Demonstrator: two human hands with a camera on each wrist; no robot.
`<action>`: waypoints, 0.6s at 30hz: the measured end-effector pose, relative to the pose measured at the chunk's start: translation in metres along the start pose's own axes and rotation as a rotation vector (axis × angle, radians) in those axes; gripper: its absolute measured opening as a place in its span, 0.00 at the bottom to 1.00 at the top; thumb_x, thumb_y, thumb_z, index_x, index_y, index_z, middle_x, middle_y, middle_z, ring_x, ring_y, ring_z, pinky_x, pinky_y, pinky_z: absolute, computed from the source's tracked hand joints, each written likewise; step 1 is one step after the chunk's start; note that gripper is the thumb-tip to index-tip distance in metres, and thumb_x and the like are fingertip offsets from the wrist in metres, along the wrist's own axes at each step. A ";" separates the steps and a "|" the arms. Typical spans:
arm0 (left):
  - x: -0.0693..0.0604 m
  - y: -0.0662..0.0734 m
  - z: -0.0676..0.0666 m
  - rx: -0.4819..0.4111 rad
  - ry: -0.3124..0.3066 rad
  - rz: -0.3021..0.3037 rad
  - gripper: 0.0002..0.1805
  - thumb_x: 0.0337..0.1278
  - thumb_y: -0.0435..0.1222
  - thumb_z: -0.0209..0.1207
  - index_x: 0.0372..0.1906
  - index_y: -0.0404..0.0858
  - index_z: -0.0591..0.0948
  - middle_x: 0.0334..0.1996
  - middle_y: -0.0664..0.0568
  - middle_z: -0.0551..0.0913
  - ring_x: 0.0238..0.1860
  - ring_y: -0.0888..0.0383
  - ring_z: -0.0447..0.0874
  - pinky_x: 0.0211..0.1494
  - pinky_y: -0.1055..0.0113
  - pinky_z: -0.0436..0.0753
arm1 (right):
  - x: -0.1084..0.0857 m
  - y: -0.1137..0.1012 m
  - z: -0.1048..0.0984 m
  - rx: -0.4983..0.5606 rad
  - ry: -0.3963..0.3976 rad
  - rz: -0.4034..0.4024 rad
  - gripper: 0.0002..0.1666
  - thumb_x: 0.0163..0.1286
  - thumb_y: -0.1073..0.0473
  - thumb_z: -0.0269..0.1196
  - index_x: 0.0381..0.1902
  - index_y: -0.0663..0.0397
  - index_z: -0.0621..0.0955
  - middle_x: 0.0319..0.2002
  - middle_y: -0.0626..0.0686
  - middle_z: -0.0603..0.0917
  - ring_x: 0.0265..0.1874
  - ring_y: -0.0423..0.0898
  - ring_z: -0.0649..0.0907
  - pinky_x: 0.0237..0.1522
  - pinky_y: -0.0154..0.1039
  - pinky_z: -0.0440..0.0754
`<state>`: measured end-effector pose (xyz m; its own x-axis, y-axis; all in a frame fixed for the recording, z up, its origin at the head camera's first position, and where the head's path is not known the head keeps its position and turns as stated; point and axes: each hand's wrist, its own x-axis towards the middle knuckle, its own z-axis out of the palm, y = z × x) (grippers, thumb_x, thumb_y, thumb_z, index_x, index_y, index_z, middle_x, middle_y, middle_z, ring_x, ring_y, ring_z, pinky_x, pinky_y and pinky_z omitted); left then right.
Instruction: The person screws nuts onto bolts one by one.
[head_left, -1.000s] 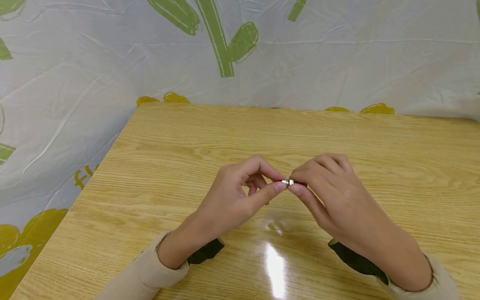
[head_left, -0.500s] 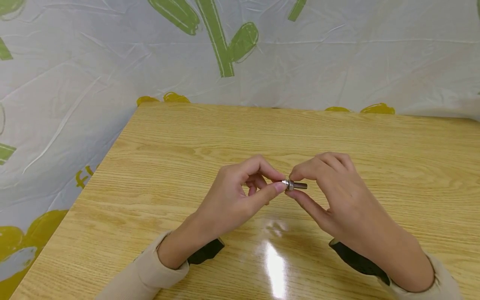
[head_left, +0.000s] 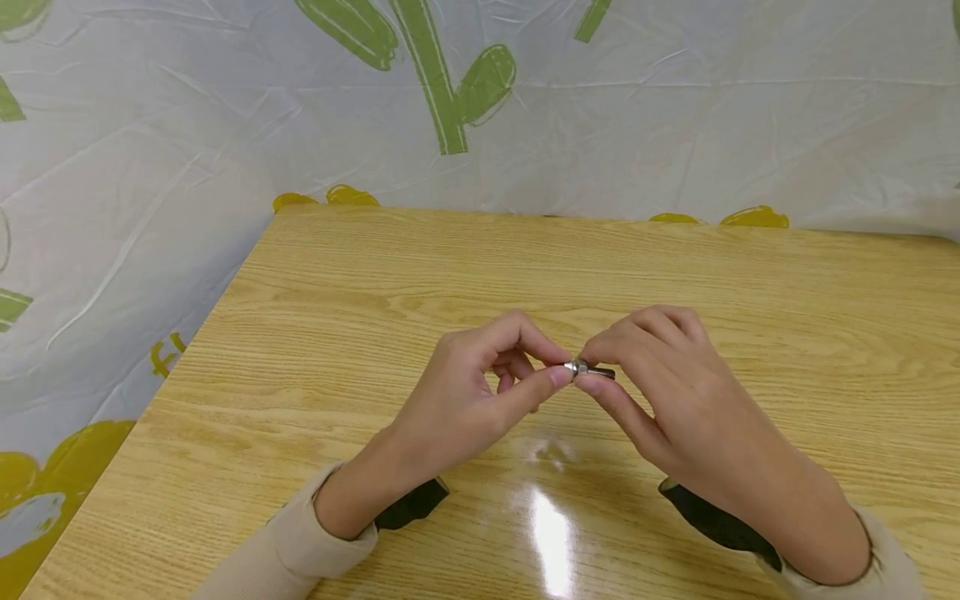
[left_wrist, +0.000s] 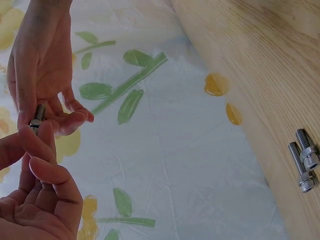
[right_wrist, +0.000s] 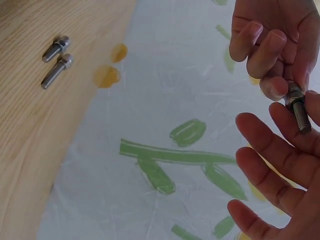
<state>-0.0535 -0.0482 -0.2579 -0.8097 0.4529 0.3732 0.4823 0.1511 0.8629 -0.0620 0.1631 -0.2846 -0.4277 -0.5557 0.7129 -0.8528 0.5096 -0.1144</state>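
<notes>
In the head view, a small silver bolt (head_left: 603, 373) with a nut (head_left: 582, 367) on it is held level above the table. My left hand (head_left: 461, 396) pinches its head between thumb and index finger. The right hand (head_left: 686, 383) pinches the nut, and the threaded shank sticks out to the right beneath its fingers. From the right wrist, the threads of the bolt (right_wrist: 301, 119) show below the nut (right_wrist: 294, 98), while the other right fingers (right_wrist: 272, 150) spread loosely. The bolt's head is mostly hidden by the left fingertips.
Two more bolts with nuts lie side by side on the wooden table, a longer-looking bolt (left_wrist: 297, 157) and another bolt (left_wrist: 303, 140) in the left wrist view. A floral cloth (head_left: 600, 125) hangs beyond the table's (head_left: 450, 267) back and left edges.
Half a second ago my right thumb and index finger stood apart around the nut; now they have come together on it. The left hand stays in place, pinching the bolt's head.
</notes>
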 end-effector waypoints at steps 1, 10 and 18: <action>0.000 0.000 0.000 -0.002 -0.001 0.002 0.02 0.57 0.32 0.60 0.35 0.40 0.79 0.25 0.56 0.81 0.20 0.66 0.72 0.21 0.73 0.69 | 0.000 0.000 0.000 -0.001 0.000 -0.002 0.14 0.71 0.51 0.54 0.39 0.54 0.80 0.36 0.42 0.80 0.39 0.44 0.75 0.47 0.44 0.65; 0.000 -0.001 0.000 0.004 0.007 0.012 0.02 0.58 0.32 0.60 0.35 0.40 0.79 0.26 0.56 0.82 0.20 0.66 0.72 0.21 0.73 0.70 | -0.001 0.001 -0.004 -0.033 -0.023 0.031 0.20 0.64 0.45 0.61 0.44 0.53 0.80 0.40 0.44 0.81 0.39 0.45 0.75 0.50 0.47 0.65; -0.001 -0.002 -0.001 -0.003 0.008 0.009 0.02 0.57 0.33 0.60 0.35 0.41 0.79 0.25 0.57 0.82 0.19 0.66 0.72 0.21 0.72 0.68 | -0.001 0.003 -0.001 0.006 0.027 -0.014 0.15 0.60 0.54 0.67 0.42 0.54 0.80 0.37 0.42 0.80 0.38 0.45 0.75 0.47 0.46 0.66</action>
<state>-0.0540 -0.0492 -0.2593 -0.8080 0.4475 0.3832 0.4882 0.1445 0.8607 -0.0642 0.1658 -0.2846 -0.4079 -0.5449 0.7326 -0.8604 0.4980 -0.1086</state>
